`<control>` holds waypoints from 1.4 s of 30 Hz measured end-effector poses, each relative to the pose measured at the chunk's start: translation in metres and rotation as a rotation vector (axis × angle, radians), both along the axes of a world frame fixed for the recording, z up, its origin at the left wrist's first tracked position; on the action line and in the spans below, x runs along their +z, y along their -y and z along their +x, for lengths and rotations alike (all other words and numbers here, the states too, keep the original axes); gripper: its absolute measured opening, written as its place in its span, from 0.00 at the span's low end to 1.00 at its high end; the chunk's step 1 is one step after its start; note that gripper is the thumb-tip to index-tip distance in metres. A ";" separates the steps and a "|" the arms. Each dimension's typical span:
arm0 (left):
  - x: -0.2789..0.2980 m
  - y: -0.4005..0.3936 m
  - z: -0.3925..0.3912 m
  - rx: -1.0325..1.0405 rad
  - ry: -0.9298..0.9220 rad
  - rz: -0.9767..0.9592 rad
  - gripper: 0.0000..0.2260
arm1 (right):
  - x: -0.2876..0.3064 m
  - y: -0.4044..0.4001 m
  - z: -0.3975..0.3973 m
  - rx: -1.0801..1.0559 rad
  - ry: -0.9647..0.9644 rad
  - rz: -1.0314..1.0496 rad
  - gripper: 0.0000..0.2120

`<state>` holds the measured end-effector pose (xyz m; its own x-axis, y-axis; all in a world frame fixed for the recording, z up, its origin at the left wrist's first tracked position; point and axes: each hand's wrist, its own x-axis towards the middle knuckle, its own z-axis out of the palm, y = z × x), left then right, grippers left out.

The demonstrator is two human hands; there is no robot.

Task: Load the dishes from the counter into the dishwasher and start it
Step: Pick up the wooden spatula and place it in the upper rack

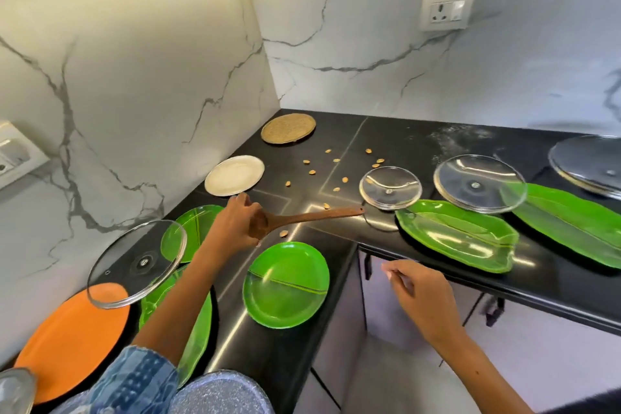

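Observation:
My left hand (235,225) grips the bowl end of a brown wooden spoon (312,217) just above the black counter (386,138); its handle points right. My right hand (416,292) hovers off the counter's front edge with fingers loosely curled, holding nothing. A round green divided plate (285,284) lies near the counter corner below the spoon. Glass lids lie at left (136,267), at centre (389,186) and at right (479,183). Leaf-shaped green trays (460,237) (571,222) lie on the right. The dishwasher is out of view.
An orange plate (74,339), more green plates (195,230) and a speckled pan (218,393) crowd the left. A white plate (234,175) and woven mat (288,128) sit near the corner, with seeds (312,172) scattered. Cabinet handles (368,265) hang below the counter.

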<state>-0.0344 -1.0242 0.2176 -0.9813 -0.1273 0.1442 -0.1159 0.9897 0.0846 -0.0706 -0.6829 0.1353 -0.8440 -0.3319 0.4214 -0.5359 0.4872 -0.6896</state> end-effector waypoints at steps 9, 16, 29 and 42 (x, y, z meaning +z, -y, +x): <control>0.034 -0.266 -0.013 -0.533 -0.071 -0.090 0.23 | 0.058 -0.143 0.038 -0.213 -0.119 -0.058 0.10; -0.008 -0.511 -0.009 -1.076 -0.050 -0.015 0.17 | 0.029 -0.329 0.072 -0.458 0.272 0.093 0.12; -0.221 -0.783 0.008 -1.436 0.238 0.128 0.27 | -0.071 -0.646 0.139 -1.264 0.294 -0.092 0.09; -0.371 -0.908 0.025 -1.709 0.412 -0.098 0.25 | -0.145 -0.783 0.156 -1.459 -0.008 -0.088 0.10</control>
<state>-0.0093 -0.1166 -0.1533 0.0340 0.9828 -0.1817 0.9662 0.0141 0.2573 0.0849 0.1001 -0.0094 -0.3990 0.8246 0.4010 0.3826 0.5472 -0.7444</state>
